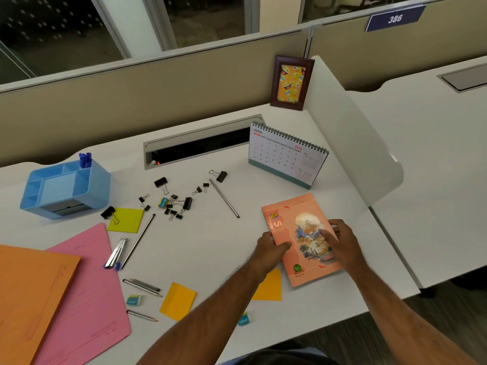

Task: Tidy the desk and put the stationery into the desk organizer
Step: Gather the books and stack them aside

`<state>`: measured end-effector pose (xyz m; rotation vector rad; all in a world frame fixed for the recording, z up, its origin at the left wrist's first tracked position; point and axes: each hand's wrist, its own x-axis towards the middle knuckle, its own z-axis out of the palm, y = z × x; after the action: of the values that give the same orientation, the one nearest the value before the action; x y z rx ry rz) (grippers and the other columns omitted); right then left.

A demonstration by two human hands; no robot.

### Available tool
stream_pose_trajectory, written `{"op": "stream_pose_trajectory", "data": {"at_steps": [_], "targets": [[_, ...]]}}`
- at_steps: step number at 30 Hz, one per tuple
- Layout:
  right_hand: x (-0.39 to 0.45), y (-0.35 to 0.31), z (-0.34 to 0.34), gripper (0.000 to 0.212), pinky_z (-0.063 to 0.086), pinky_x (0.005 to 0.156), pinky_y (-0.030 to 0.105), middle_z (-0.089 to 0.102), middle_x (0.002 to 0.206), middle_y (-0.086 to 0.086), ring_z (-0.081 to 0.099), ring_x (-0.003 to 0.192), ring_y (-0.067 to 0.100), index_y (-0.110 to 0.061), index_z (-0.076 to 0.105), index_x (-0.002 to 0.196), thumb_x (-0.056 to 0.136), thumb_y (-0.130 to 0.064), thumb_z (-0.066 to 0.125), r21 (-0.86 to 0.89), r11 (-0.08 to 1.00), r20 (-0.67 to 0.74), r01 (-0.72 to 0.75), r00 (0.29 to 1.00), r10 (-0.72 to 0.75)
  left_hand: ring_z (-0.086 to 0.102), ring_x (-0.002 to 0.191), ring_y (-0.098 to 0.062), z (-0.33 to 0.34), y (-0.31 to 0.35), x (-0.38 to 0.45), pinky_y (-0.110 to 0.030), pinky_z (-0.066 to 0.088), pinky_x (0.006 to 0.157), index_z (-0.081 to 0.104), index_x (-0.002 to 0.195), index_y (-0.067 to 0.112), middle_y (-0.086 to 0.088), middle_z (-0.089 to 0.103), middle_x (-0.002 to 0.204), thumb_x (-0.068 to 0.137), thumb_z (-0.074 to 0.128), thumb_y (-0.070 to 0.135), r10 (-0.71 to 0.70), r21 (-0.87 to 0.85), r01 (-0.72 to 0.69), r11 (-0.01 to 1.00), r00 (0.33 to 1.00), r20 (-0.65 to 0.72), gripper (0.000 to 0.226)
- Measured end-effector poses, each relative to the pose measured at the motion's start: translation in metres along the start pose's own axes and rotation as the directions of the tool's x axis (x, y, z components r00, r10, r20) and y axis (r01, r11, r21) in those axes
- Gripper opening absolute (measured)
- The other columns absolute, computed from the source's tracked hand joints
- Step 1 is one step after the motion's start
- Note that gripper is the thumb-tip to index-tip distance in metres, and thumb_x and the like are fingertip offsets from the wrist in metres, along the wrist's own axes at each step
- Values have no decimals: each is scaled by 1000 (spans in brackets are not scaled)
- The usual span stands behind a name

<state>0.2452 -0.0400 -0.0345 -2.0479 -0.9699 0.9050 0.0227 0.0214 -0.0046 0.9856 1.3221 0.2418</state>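
- Both hands are on the orange notebook (pixel 300 238) at the near right of the bench (pixel 216 241): the left hand (pixel 272 246) curls round its left edge, thumb on the cover, and the right hand (pixel 340 241) holds its right edge with fingers bent over the cover.
- The step in hand looks like squaring away the notebook before the small stationery.
- The blue organizer (pixel 66 191) stands far left, well apart from the notebook.
- Binder clips (pixel 174 201), a pen (pixel 224 197) and pencils (pixel 142 287) lie loose between them.
- Next, the notebook probably needs setting down straight; then each loose item calls for a pinch and a carry leftward.
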Motion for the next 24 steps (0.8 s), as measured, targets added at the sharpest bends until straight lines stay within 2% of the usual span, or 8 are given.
{"op": "stream_pose_trajectory", "data": {"at_steps": [4, 9, 12, 15, 19, 21, 24], "targets": [[-1, 3, -3, 28, 60, 62, 31, 70, 106, 5, 74, 83, 17, -18, 59, 124, 98, -25, 68, -21, 1000, -29, -6, 1000, 5, 59, 128, -27, 4, -2, 1, -50, 55, 106, 54, 142, 16, -6, 54, 144, 96, 71, 35, 7, 110, -4, 994, 1000, -25, 53], [-1, 9, -3, 36, 61, 82, 51, 60, 113, 12, 68, 97, 29, -12, 60, 128, 97, -29, 68, -116, 993, -65, -23, 998, 16, 59, 128, -26, 3, -2, 1, -50, 53, 108, 56, 142, 17, -6, 55, 145, 97, 70, 38, 11, 143, -10, 990, 1000, 0, 52], [-4, 9, 1, 35, 58, 86, 52, 57, 110, 10, 64, 99, 30, -11, 63, 125, 96, -30, 70, -157, 988, -112, -10, 994, -7, 60, 128, -28, -2, -2, 1, -49, 53, 108, 57, 141, 14, -9, 55, 145, 98, 69, 38, 8, 156, -10, 988, 1000, 14, 51], [-7, 7, 5, 36, 57, 89, 51, 59, 114, 10, 61, 105, 30, -11, 62, 125, 96, -32, 69, -228, 974, -157, -16, 987, -21, 56, 132, -32, -12, -5, 2, -49, 53, 107, 55, 140, 4, -17, 51, 146, 98, 68, 40, 37, 228, -32, 973, 999, -15, 56], [-12, 6, 7, 40, 57, 86, 51, 60, 117, 11, 59, 107, 29, -12, 58, 127, 96, -36, 68, -275, 961, -207, -31, 978, -28, 53, 131, -21, -36, -12, 1, -35, 50, 106, 42, 154, 7, -10, 46, 150, 99, 68, 42, 126, 308, -95, 947, 989, -83, 70], [-15, 4, 10, 38, 55, 87, 50, 61, 117, 12, 58, 106, 29, -13, 57, 125, 96, -34, 68, -308, 951, -229, -25, 972, -48, 53, 118, -13, -50, -16, 0, -26, 44, 98, 42, 155, 10, -8, 47, 148, 99, 67, 43, 158, 336, -110, 936, 980, -122, 69], [-22, -4, 21, 34, 49, 92, 52, 62, 117, 13, 59, 106, 33, -13, 57, 121, 93, -28, 71, -381, 925, -215, 0, 973, -88, 52, 110, -10, -73, -25, -6, -23, 41, 92, 44, 153, 10, -7, 47, 145, 100, 67, 38, 199, 348, -132, 928, 966, -165, 63]]}}
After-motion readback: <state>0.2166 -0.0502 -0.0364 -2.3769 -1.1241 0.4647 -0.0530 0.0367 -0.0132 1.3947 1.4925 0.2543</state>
